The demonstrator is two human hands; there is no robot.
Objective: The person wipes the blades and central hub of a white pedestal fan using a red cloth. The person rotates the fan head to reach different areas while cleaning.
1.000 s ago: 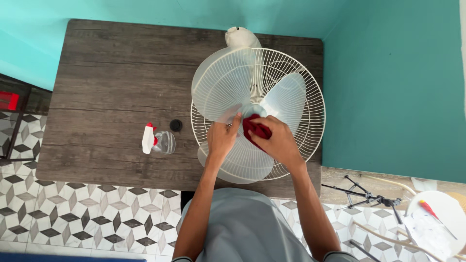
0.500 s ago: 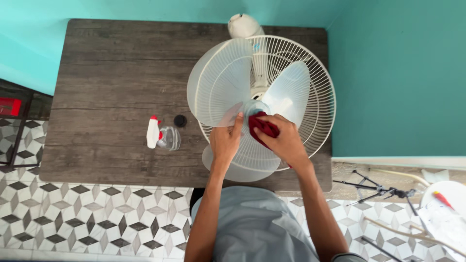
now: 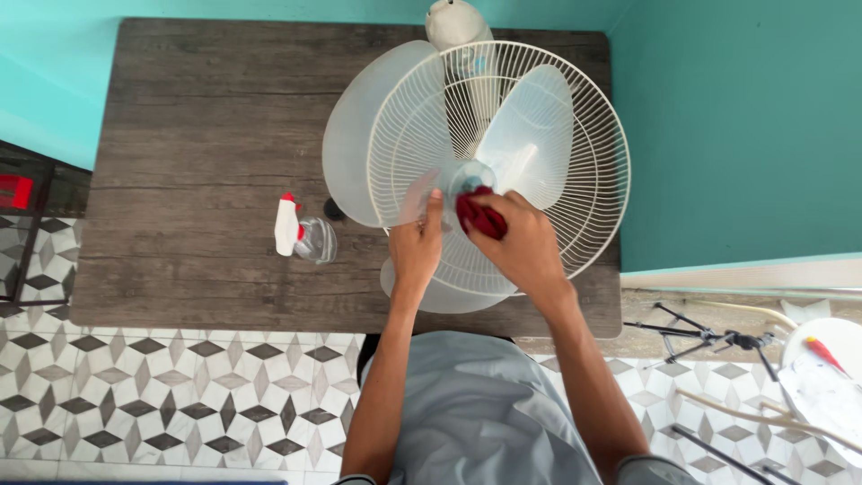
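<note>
Fan lies face-up on dark wood table, rear wire guard under translucent blades, front guard off.

Right hand closed around red cloth, bunched, pressed against blade hub. Left hand flat, fingers together, steadying near blade.

Step in hand, by look: wiping hub and blade roots. Next move likely calls for turning blades under left hand, cloth kept flat against plastic.

Spray bottle on its side just left of fan, apart from both hands.

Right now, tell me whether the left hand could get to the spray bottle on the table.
Probably yes. The left hand rests on the fan blade, and the spray bottle lies just to its left on the wooden table with bare tabletop between them.
</note>
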